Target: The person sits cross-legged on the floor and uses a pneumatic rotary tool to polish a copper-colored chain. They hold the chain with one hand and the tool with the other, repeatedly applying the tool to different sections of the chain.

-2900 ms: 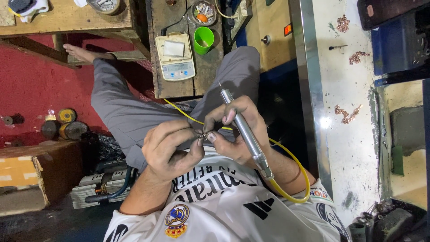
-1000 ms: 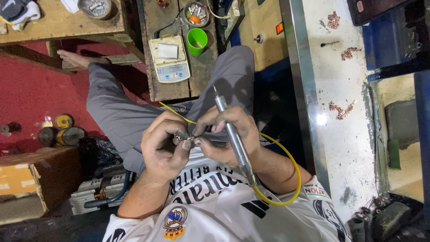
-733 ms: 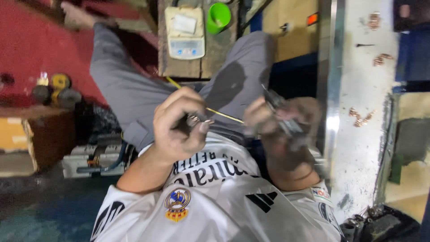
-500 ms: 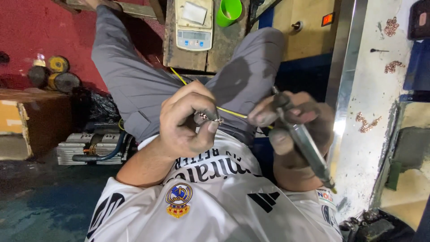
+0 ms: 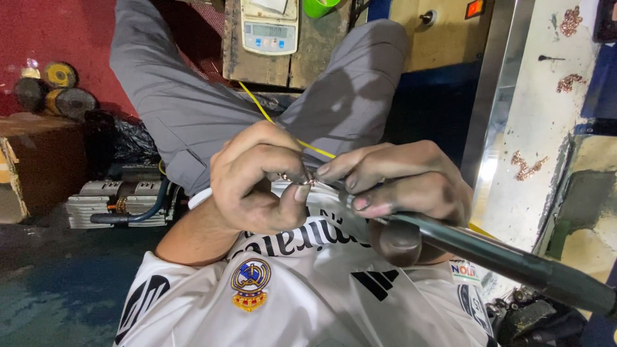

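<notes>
Hands meet over the lap: the right hand is wrapped around a dark handpiece whose body runs off to the right. The left hand sits just left of it, its fingertips pinched shut on a small metal piece between the two hands.

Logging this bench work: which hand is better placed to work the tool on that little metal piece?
Probably the right. The right hand grips the dark handpiece, its fingertips beside the small metal piece, while the left hand is occupied pinching that piece.
</notes>
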